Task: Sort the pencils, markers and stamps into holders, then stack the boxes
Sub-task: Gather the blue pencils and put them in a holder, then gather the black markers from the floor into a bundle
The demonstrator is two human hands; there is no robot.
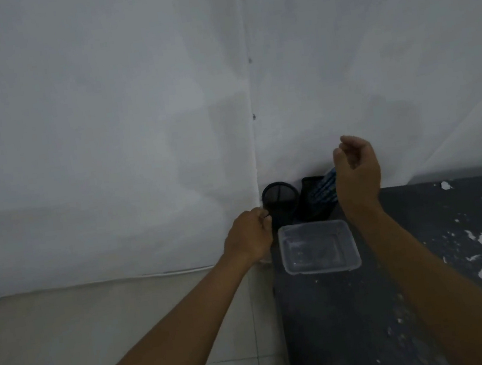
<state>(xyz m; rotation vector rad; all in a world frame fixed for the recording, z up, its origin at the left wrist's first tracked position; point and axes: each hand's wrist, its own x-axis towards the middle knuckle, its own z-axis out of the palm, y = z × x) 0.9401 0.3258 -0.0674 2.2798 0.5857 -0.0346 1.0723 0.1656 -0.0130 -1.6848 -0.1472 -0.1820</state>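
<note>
White walls (101, 108), tiled floor (99, 323)

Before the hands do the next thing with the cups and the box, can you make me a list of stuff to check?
1. Left hand has hold of the round mesh holder: cannot tell; its curled fingers touch the rim, but the grip is hidden.
2. Right hand is free: ok; it hangs above the holders, fingers loosely curled, holding nothing.
3. Second dark holder already has things in it: ok; blue sticks lean out of it.
4. Round mesh holder has room: ok; it looks empty.
5. Clear plastic box is emptied for stacking: ok; nothing shows inside.
6. Another box to stack with: not ok; only one is in view on the dark table.
</note>
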